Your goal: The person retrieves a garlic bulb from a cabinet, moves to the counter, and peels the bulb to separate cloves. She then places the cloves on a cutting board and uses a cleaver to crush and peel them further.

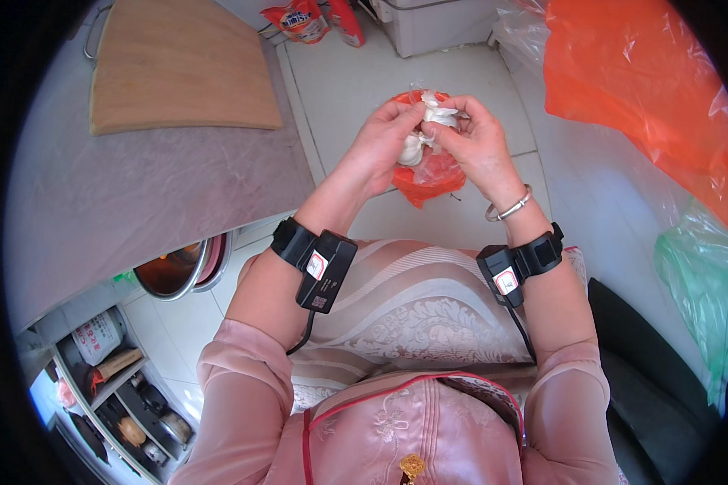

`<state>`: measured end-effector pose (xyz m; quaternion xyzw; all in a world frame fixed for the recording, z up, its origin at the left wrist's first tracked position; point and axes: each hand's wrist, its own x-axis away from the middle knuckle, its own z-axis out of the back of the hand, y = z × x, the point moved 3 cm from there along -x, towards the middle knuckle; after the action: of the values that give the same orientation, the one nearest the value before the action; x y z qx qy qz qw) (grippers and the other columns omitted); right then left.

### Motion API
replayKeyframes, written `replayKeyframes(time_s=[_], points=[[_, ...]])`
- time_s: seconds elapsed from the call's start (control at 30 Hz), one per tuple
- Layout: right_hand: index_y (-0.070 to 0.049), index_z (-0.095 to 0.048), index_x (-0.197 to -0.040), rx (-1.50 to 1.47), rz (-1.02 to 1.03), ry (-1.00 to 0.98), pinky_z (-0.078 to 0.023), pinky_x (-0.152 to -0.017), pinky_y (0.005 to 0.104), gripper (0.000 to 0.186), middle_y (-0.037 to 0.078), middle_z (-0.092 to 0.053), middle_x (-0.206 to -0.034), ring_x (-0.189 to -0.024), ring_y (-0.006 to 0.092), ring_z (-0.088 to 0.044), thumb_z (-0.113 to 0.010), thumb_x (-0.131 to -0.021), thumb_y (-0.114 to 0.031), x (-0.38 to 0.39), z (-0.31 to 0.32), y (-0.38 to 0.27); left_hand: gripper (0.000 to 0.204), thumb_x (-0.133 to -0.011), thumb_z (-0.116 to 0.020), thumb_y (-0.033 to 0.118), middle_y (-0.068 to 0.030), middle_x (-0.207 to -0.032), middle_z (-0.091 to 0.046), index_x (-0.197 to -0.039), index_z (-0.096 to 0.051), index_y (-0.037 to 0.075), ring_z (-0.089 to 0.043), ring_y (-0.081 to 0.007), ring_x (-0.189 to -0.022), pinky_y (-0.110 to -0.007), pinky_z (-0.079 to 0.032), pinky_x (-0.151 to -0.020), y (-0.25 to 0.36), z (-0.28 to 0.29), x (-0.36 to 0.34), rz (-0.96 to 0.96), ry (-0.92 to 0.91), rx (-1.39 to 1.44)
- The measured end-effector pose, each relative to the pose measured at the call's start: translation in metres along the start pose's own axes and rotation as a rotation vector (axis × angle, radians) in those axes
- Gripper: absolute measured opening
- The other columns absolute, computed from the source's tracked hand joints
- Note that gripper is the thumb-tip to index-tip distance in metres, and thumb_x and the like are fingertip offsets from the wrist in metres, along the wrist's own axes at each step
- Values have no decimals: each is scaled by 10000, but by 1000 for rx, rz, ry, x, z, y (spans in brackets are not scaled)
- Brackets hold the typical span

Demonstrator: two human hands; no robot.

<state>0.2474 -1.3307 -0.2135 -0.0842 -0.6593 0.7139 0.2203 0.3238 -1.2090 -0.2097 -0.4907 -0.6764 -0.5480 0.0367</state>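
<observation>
Both my hands meet over a red plastic bag that stands low on the floor in front of my knees. My left hand is closed, its thumb and fingertips pinching white, papery garlic. From the other side my right hand grips the same garlic between thumb and fingers. Just below the fingertips shows a rounder garlic bulb; whether the left hand also holds it or it lies in the bag, I cannot tell. Clear plastic film is crumpled in the bag's mouth.
At the left is a grey counter with a wooden cutting board. Metal pots and a shelf unit stand below. A large orange bag and a green bag hang at right. A pale bin stands ahead.
</observation>
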Motion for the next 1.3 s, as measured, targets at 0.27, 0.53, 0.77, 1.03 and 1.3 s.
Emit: replayKeyframes(time_s=[0.27, 0.53, 0.77, 1.03, 1.3], points=[[-18, -549, -1065, -278, -162, 29, -484, -643, 231, 284, 65, -625, -927, -760, 93, -579, -698, -852, -134, 1, 5, -1, 184, -959, -552, 241, -40, -955, -602, -1068, -521, 95, -614, -142, -823, -289, -509, -708, -5, -3, 1, -38, -5, -33], [-31, -572, -1042, -332, -186, 80, -469, -631, 219, 207, 44, -620, -911, -744, 92, -585, -664, -872, -104, 3, 1, 1, 197, -934, -585, 170, -49, -987, -598, -1090, -536, 60, -595, -129, -878, -286, -504, -745, -4, -3, 2, -115, 36, -30], [-28, -565, -1058, -471, -172, 63, -478, -639, 223, 215, 50, -622, -949, -769, 109, -617, -654, -875, -98, -1, 7, 0, 232, -913, -590, 97, -87, -1019, -598, -1126, -536, 25, -604, -159, -913, -294, -528, -752, 3, -7, 4, -122, -19, 71], [-19, -569, -1081, -254, -170, -20, -512, -675, 239, 298, 56, -632, -962, -786, 120, -641, -700, -855, -162, -1, 11, -9, 342, -901, -618, 118, -64, -1070, -602, -1223, -537, 36, -575, -138, -987, -296, -476, -866, 8, -7, 5, -272, -37, -212], [15, -620, -1029, -165, -154, -47, -523, -669, 220, 251, 66, -653, -889, -762, 113, -648, -695, -857, -153, -3, 13, -13, 366, -885, -598, 67, -73, -1126, -599, -1244, -546, 14, -575, -148, -1018, -294, -473, -881, 10, -5, 7, -186, -97, -191]])
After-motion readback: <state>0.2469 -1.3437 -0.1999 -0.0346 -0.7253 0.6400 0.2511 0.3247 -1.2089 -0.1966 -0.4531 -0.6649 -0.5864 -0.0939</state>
